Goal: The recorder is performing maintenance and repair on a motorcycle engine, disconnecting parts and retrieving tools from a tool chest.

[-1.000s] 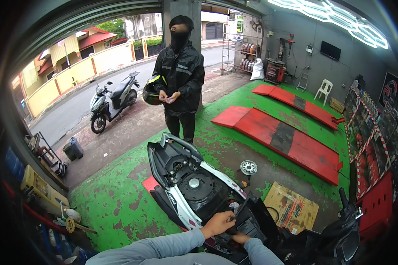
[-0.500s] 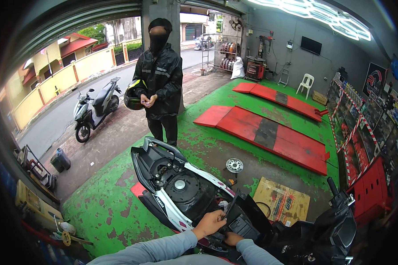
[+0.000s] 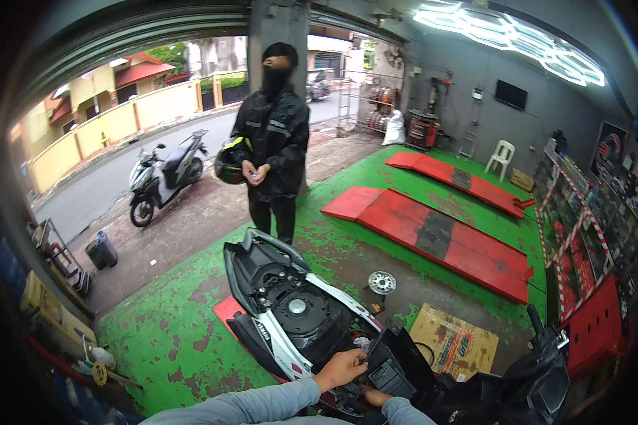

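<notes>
On the nearer scooter point(image 3: 312, 322), both hands point(image 3: 340, 370) point(image 3: 376, 397) touch dark parts point(image 3: 391, 377), left curled.

short white capital lettering runs along the black tail panel point(image 3: 264, 334) of the opened scooter point(image 3: 320, 327); bold lettering and a sunburst emblem mark the flattened cardboard sheet point(image 3: 459, 343); a dark wall sign point(image 3: 609, 147) bears a red-and-white emblem.

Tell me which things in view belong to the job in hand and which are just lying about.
In the job, it seems:
- Near white-and-black scooter, opened up
- Black boxy part on it, close to the left hand and right hand

Apparently just about, untouched:
- Silver round part on the floor
- Flat cardboard
- White chair
- Scooter outside
</notes>
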Action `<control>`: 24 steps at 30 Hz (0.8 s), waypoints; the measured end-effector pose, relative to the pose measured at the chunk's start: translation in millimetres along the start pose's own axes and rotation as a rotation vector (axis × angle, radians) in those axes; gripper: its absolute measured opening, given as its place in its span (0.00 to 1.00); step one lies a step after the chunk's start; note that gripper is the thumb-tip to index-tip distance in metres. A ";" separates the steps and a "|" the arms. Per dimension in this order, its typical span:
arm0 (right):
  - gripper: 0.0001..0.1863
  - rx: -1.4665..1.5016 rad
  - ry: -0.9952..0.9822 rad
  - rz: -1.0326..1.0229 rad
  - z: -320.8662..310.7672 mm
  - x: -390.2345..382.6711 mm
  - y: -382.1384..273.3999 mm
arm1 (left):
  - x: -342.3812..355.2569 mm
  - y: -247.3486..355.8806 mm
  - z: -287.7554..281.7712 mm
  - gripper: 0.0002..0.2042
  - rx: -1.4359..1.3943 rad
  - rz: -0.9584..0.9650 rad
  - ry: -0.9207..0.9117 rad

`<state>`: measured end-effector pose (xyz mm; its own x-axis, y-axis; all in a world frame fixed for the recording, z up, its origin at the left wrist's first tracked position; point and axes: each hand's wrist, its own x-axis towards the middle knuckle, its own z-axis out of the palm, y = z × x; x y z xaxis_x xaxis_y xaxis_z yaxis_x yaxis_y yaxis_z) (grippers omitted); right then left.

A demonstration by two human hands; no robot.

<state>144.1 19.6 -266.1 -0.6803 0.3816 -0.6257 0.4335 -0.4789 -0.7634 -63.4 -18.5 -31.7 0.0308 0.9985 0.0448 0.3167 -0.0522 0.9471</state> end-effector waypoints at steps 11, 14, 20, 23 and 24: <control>0.25 -0.389 0.268 -0.062 25.8 -31.3 -46.5 | -0.1 -11.4 -1.9 0.07 0.041 0.048 0.137; 0.24 -0.506 0.384 -0.062 24.1 -24.5 -45.8 | -4.9 14.9 11.9 0.08 0.108 0.096 0.093; 0.30 -0.703 0.070 0.043 25.8 2.9 -56.8 | 2.3 -19.3 -0.4 0.07 0.048 0.019 0.109; 0.42 -0.514 -0.059 0.189 11.4 -2.0 -32.9 | 6.2 -15.5 2.9 0.13 0.088 0.010 0.096; 0.44 -0.494 -0.076 0.197 7.0 -8.6 -35.1 | 4.6 -32.7 0.1 0.14 0.077 -0.017 0.070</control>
<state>130.7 27.6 -232.8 -0.5913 0.2548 -0.7651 0.7711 -0.0992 -0.6290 -73.5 -12.2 -62.5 -0.0411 0.9977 0.0538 0.3890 -0.0337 0.9206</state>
